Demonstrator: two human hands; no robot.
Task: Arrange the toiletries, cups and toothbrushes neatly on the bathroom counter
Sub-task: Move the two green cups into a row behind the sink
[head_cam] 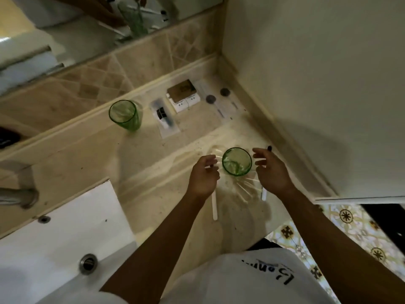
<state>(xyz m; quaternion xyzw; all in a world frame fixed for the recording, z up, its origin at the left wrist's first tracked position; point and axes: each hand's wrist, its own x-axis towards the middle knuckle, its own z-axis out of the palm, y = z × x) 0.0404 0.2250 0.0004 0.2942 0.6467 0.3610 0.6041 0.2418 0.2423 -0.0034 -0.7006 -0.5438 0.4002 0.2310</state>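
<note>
A green glass cup [236,162] stands upright on the beige counter [153,172], between my two hands. My left hand [203,176] is just left of it and grips a white toothbrush [214,207], whose handle points back toward me. My right hand [271,170] is just right of the cup and holds a second white toothbrush [264,194]; its dark tip shows above the fingers. Neither hand touches the cup. A second green cup [125,115] stands at the back left by the tiled ledge.
Along the back wall lie a wrapped toiletry packet [164,116], small boxes [184,95] and two white tubes with dark caps [211,98]. The white sink [65,238] with its drain [87,263] is at the left. A wall bounds the counter on the right.
</note>
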